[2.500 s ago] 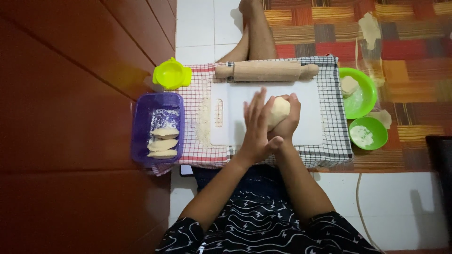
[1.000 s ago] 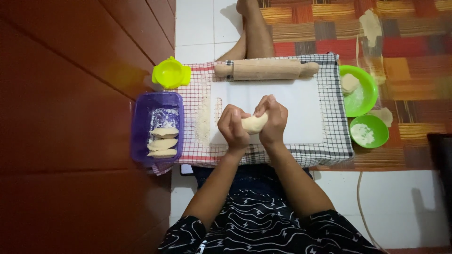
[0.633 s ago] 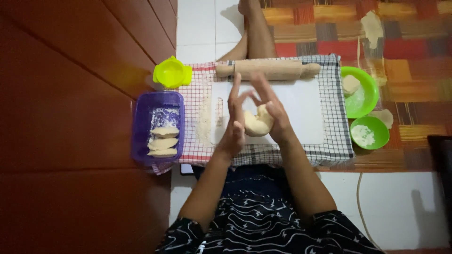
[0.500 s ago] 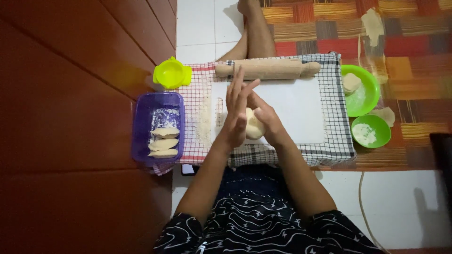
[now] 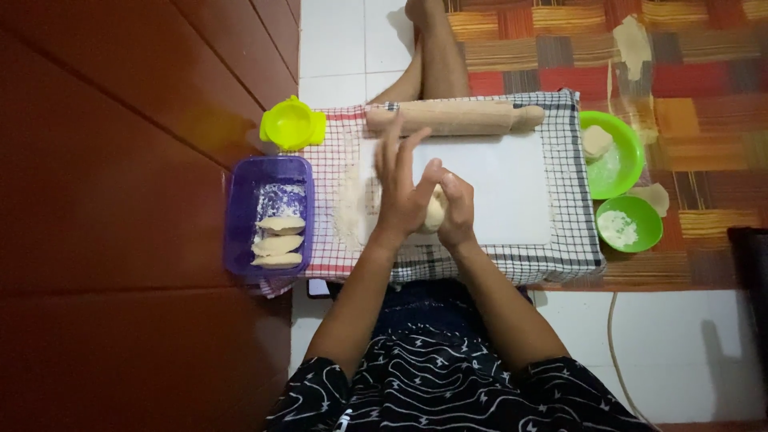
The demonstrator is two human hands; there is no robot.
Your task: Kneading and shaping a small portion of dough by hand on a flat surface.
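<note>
I see the dough ball (image 5: 435, 210) pressed between both hands over the white board (image 5: 504, 188). My left hand (image 5: 402, 192) lies flat against it, fingers spread and stretched toward the wooden rolling pin (image 5: 454, 118); my right hand (image 5: 456, 210) cups it from the other side. To the left, a purple tub (image 5: 240, 216) holds three folded pastries (pale, half-moon shaped) (image 5: 278, 241). A checked cloth (image 5: 570, 216) covers the surface, with two green bowls (image 5: 629, 184) beside it.
</note>
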